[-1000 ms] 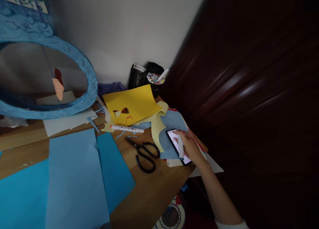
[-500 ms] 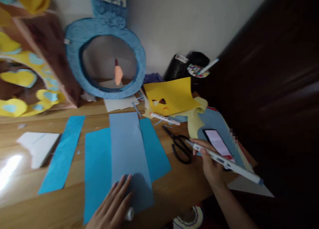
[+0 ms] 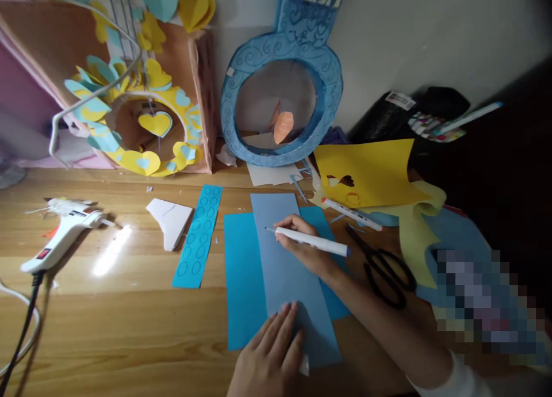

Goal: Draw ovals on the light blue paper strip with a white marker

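My right hand (image 3: 304, 250) grips a white marker (image 3: 314, 241) with a blue end. The marker's tip is at a small dark mark on the upper part of a pale blue paper strip (image 3: 284, 282). My left hand (image 3: 273, 348) lies flat on the lower part of that strip, fingers stretched out. A small white object (image 3: 305, 365) pokes out beside its palm; most of it is hidden. Under the strip lies a bright blue sheet (image 3: 244, 276). To the left is a narrow bright blue strip (image 3: 198, 236) with drawn ovals.
Black scissors (image 3: 388, 270) and another marker (image 3: 353, 214) lie at the right, near yellow paper (image 3: 371, 170). A glue gun (image 3: 69, 230) with its cord lies left, and a white paper piece (image 3: 169, 221) beside it. Behind stand a blue ring-shaped craft (image 3: 230, 103) and a decorated box (image 3: 204, 98).
My right hand has moved left with the marker, from near the scissors and phone onto the pale blue strip. The view has turned left. My left hand stays on the strip.
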Demonstrator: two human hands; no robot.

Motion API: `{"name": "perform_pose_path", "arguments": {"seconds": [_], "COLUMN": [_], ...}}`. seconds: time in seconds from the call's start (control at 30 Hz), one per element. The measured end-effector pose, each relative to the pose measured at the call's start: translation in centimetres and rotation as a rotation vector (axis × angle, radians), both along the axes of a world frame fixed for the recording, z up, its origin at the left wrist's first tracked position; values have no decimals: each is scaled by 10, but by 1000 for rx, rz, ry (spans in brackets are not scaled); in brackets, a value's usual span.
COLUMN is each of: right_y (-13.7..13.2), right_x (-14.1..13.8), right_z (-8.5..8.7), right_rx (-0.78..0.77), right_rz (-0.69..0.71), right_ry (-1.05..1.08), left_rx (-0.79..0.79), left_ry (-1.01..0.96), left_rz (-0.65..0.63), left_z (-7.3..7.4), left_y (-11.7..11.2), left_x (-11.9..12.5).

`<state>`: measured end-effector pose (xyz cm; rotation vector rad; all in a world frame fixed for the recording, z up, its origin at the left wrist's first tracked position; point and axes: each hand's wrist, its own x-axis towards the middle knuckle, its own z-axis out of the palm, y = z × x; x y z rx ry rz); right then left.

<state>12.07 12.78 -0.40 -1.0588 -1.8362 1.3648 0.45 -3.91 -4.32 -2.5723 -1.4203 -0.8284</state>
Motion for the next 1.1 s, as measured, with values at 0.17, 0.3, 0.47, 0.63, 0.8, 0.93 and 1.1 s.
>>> {"name": "perform_pose_path", "arguments": {"seconds": [0.17,0.3,0.47,0.63,0.8,0.93,1.1], "right_y": [13,10,7,8,10,10,7], "right_x": [-11,-11,-11,-9,-6,-7,-10], "right_z": [-20,-25,-26,-24,-24,-25,-26], "right_rx": [43,67,89,81,79,101,134], "right_rz": [0,-12,8,81,104,36,15], "right_ry": [-24,-43,-86,-95,-70,-61,-107], "left_rx": [-20,-38,-45,-64,-69,-80,-91], "left_ry": [-26,-79,-106,-127,-129,-115,-121], "left_rz": [-13,-3,5,-2,6,-2,6], "left_z": [-6,-8,-6,-4,-1,-2,-3], "left_y": [-1,-3,-2,-1,0,-1,-2], "left_x": [0,0,-1,-1,-1,-2,0]}}
